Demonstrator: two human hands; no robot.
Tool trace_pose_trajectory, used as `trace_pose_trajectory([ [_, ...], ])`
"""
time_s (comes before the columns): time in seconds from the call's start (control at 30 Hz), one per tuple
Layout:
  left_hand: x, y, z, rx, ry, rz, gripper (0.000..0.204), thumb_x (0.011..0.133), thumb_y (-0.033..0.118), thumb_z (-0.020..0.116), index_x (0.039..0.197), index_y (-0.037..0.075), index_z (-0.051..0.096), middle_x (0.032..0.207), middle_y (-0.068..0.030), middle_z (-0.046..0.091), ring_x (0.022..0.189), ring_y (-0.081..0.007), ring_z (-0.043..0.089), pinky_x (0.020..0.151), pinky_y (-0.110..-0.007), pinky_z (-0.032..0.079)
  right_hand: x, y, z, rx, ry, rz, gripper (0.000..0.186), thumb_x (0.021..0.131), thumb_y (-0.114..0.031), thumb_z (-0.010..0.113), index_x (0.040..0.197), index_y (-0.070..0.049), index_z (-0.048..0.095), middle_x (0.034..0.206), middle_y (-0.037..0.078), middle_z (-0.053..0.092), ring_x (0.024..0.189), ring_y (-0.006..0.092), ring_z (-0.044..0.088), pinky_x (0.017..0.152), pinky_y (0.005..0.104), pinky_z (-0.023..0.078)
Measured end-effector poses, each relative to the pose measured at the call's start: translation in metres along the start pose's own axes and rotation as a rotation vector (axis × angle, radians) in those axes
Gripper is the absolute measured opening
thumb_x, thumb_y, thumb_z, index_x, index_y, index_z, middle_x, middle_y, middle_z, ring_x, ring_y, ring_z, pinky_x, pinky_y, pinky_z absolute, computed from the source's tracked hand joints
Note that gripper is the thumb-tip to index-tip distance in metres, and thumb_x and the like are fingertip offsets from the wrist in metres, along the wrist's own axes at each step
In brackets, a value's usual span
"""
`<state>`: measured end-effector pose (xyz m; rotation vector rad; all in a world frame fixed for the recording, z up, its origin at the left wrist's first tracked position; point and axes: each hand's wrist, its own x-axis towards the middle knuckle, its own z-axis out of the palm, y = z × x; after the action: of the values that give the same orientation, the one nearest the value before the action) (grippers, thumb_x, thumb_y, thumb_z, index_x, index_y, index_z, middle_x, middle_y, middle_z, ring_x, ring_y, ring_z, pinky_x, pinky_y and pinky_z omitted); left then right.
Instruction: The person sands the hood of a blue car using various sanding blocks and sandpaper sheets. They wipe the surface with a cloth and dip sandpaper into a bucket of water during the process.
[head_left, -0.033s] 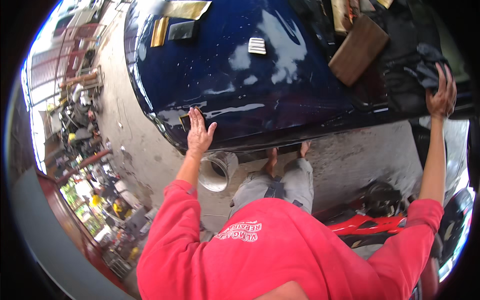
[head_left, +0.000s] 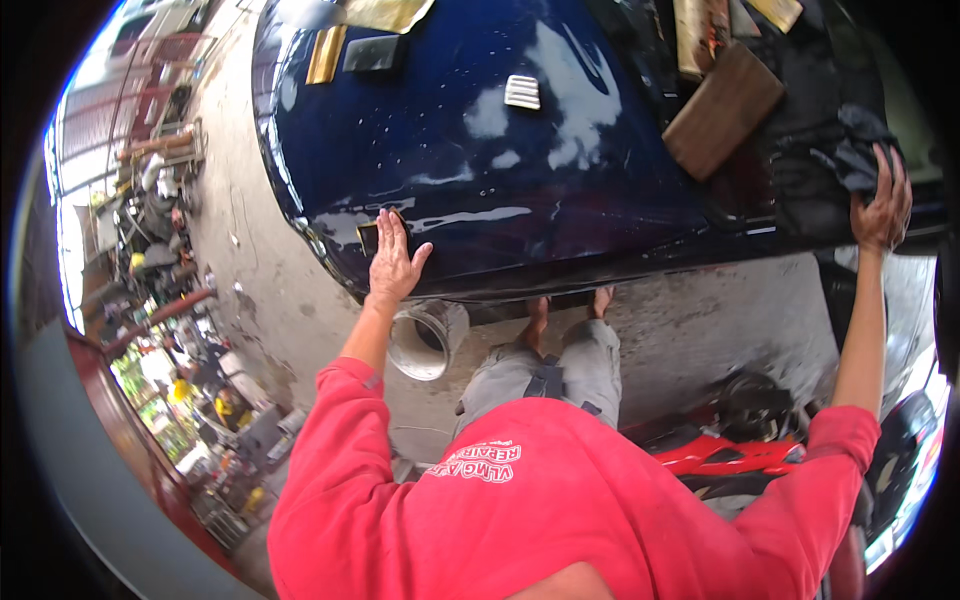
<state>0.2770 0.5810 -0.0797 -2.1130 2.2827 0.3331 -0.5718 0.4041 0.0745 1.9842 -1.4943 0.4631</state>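
My left hand [head_left: 396,258] lies flat on the near left part of a wet, dark blue car hood [head_left: 440,150], fingers stretched out and thumb apart. Beneath its fingers is a dark square piece with a yellowish edge [head_left: 368,238], which looks like sandpaper; most of it is covered. At the far right my right hand [head_left: 882,205] rests with fingers extended beside a crumpled dark cloth [head_left: 858,150], on a black covering near the windshield. Whether its fingertips touch the cloth is hard to make out.
On the hood sit a white slotted piece [head_left: 522,92], a gold strip [head_left: 325,55], a dark grey pad [head_left: 371,54] and a brown board [head_left: 724,110]. A white bucket [head_left: 425,345] stands below the fender. Red motorcycle-like parts [head_left: 735,456] lie at lower right, clutter [head_left: 165,230] at left.
My left hand and the dark piece under it have slid slightly left and away over the hood. The whole view has tilted a little. My right hand stays by the cloth.
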Motion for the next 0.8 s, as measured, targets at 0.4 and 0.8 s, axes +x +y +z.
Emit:
trace_pose_trajectory([
  [0.4, 0.013, 0.058, -0.064, -0.162, -0.148, -0.252, 0.039, 0.107, 0.025, 0.065, 0.144, 0.014, 0.069, 0.125, -0.0193, 0.077, 0.11, -0.044, 0.073, 0.097, -0.054, 0.059, 0.008, 0.029, 0.004, 0.079, -0.2, 0.157, 0.062, 0.084, -0.01, 0.078, 0.143, -0.021, 0.066, 0.149, 0.008, 0.064, 0.139, 0.0342, 0.058, 0.119, 0.0473, 0.046],
  [0.8, -0.308, 0.027, 0.03, -0.491, -0.117, -0.709, 0.039, 0.104, 0.029, 0.065, 0.135, 0.006, 0.075, 0.131, -0.0226, 0.075, 0.124, -0.0412, 0.071, 0.107, -0.046, 0.056, 0.11, -0.133, -0.134, 0.79, -0.192, 0.054, 0.045, 0.089, -0.001, 0.082, 0.133, -0.006, 0.073, 0.129, 0.011, 0.073, 0.126, 0.0327, 0.068, 0.113, 0.0423, 0.049],
])
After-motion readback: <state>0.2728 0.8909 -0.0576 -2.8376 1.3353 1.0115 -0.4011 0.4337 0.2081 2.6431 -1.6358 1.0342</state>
